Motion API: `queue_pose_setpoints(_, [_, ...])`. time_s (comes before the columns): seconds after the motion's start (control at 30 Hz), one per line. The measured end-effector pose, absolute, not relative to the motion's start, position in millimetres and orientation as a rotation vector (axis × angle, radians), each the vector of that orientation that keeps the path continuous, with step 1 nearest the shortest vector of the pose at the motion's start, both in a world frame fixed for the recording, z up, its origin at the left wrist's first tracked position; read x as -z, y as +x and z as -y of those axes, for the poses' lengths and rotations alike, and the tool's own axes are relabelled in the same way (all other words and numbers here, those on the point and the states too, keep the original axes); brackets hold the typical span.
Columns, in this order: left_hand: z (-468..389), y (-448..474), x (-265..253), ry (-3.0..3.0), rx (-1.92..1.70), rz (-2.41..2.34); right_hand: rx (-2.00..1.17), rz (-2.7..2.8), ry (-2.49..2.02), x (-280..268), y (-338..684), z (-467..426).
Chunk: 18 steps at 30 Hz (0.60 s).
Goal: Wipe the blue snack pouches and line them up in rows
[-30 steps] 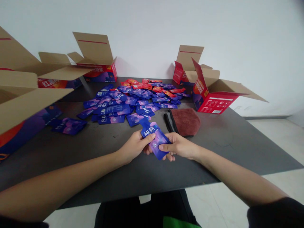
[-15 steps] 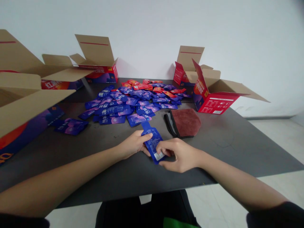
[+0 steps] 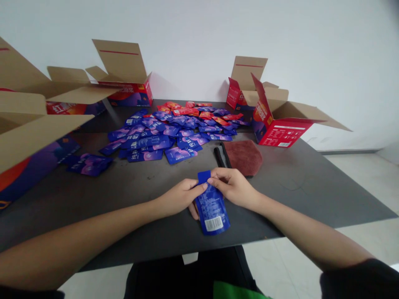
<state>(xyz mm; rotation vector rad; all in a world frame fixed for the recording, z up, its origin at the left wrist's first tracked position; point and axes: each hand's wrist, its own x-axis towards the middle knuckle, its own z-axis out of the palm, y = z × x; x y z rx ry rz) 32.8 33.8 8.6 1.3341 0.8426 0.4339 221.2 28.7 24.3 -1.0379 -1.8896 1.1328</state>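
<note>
A blue pouch (image 3: pixel 212 207) with a white barcode label near its lower end is held up between both hands, over the front of the table. My left hand (image 3: pixel 183 196) grips its left edge, thumb on the printed face and fingers behind. My right hand (image 3: pixel 233 185) pinches the pouch's narrow top from the right. Just beyond the right hand lies a brown cloth mitt (image 3: pixel 245 157) with a black band. Farther back spreads a heap of blue and purple pouches (image 3: pixel 149 143), with red pouches (image 3: pixel 187 111) at its far side.
Open cardboard boxes stand around the heap: a red box (image 3: pixel 282 133) at right, a smaller box (image 3: pixel 232 94) behind it, a box (image 3: pixel 129 97) at back left and a large box (image 3: pixel 34 166) at near left. A lone pouch (image 3: pixel 90 164) lies near that one.
My right hand has shifted from the pouch's lower end up to its narrow top and pinches it there. The pouch is now more upright, its barcode fully uncovered.
</note>
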Motion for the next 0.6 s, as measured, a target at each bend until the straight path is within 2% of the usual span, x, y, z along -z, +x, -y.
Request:
queue_pose_setpoints(0.1, [-35, 32, -5, 1.314, -0.462, -0.823, -1.178, 1.812, -1.056, -31, 222, -28])
queue_pose_setpoints(0.3, [-33, 34, -1, 1.327, -0.612, -0.91, -1.58, 1.712, -1.107, -23, 220, -30])
queue_pose_setpoints(0.5, [-42, 32, -5, 1.296, -0.447, -0.86, -1.5, 1.624, -1.077, -23, 220, -29])
queue_pose_setpoints(0.6, [-40, 31, -4, 1.308, -0.501, -0.855, -1.557, 1.63, -1.081, -26, 220, -29])
